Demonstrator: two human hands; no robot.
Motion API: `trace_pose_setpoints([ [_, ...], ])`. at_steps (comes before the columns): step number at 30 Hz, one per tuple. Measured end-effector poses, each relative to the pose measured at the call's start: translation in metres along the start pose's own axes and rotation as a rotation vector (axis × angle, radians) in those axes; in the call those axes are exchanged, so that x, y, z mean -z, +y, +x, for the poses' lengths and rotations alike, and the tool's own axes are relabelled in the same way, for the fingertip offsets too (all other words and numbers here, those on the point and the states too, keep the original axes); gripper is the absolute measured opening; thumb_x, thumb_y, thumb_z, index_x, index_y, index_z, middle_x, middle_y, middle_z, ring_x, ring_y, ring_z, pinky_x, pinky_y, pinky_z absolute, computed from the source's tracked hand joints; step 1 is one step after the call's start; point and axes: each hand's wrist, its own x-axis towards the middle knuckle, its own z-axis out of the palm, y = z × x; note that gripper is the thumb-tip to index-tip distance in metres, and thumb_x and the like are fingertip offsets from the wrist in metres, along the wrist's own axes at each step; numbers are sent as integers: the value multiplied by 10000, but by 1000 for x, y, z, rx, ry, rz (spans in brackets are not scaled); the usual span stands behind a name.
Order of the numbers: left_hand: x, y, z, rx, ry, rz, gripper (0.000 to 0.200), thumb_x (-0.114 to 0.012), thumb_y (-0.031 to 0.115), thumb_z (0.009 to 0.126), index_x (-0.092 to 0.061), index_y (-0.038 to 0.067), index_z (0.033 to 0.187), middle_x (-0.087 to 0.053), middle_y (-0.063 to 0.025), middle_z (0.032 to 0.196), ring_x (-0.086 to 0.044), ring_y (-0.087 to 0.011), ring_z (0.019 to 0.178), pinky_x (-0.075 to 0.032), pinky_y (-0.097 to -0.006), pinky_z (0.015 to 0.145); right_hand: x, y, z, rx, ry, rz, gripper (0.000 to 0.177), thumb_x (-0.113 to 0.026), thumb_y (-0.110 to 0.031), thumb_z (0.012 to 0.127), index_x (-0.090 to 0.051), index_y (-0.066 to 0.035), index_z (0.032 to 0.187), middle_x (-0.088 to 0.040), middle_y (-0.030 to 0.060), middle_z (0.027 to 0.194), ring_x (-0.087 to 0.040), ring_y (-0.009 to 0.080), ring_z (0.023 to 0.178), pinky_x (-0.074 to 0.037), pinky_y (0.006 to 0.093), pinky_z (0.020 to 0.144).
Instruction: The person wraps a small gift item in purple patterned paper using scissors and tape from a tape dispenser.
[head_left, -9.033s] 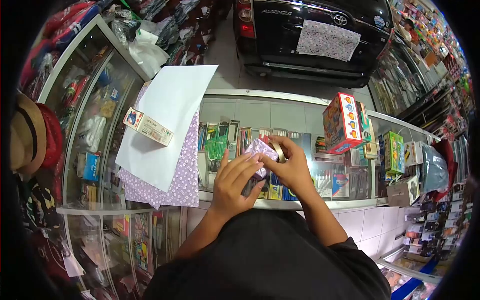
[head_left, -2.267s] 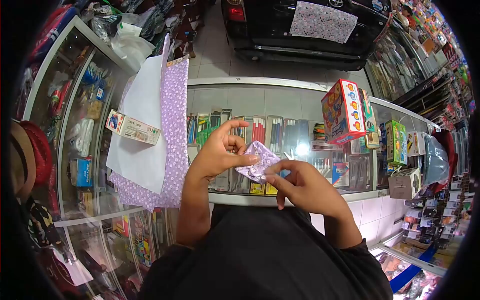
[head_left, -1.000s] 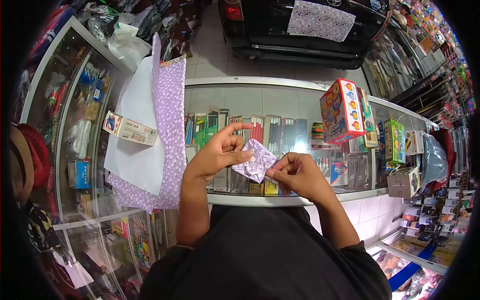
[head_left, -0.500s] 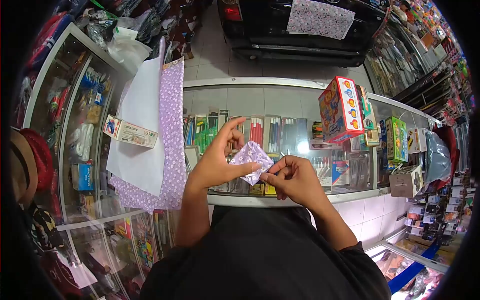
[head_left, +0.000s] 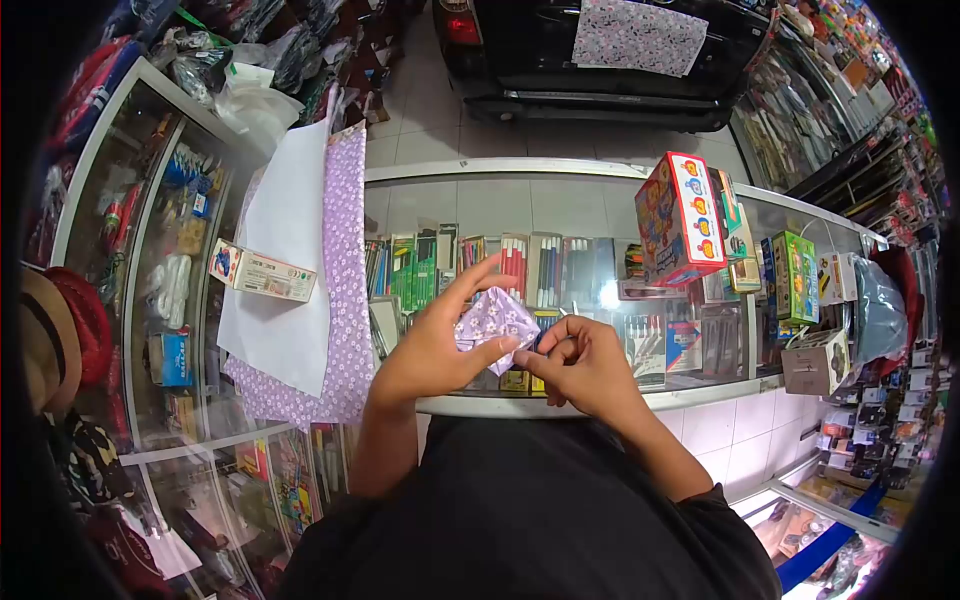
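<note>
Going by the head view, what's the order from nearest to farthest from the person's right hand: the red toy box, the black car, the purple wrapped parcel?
1. Purple wrapped parcel, right at the right hand.
2. Red toy box, up on the glass counter, to the right.
3. Black car, parked beyond it.

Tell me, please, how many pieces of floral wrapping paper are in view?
3. One wraps the parcel between left hand and right hand; one floral sheet lies on the glass counter under white paper; a third sheet lies on the car. Others may be hidden.

Head-worn view, steeply down (fisheye), close over glass counter (head_left: 500, 205)
</note>
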Motion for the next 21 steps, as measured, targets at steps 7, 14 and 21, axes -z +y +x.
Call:
trace_pose_setpoints([
  [7,-5,-6,2,-85,16,126,854,-720,87,872,-273,-7,1595,-550,-160,1445,-521,-212,1309,-357,-375,1159,-3,8,1,32,8,8,277,-810,-148,894,-567,-15,881,-587,12,560,-548,76,423,-419,246,397],
  [14,-5,3,3,-204,108,199,770,-770,120,860,-418,5,1534,-580,-154,1420,-526,-230,1338,-387,-385,1143,3,13,-1,150,3,-162,308,-813,-226,895,-610,1,939,-631,41,625,-631,98,568,-470,278,525],
  [21,-3,25,-18,-281,288,467,798,-925,245,719,-575,40,1406,-580,-178,1405,-558,-361,1312,-427,-437,1111,25,24,-11,566,157,-372,287,-747,-252,941,-696,7,1055,-726,175,809,-716,275,704,-537,363,667],
])
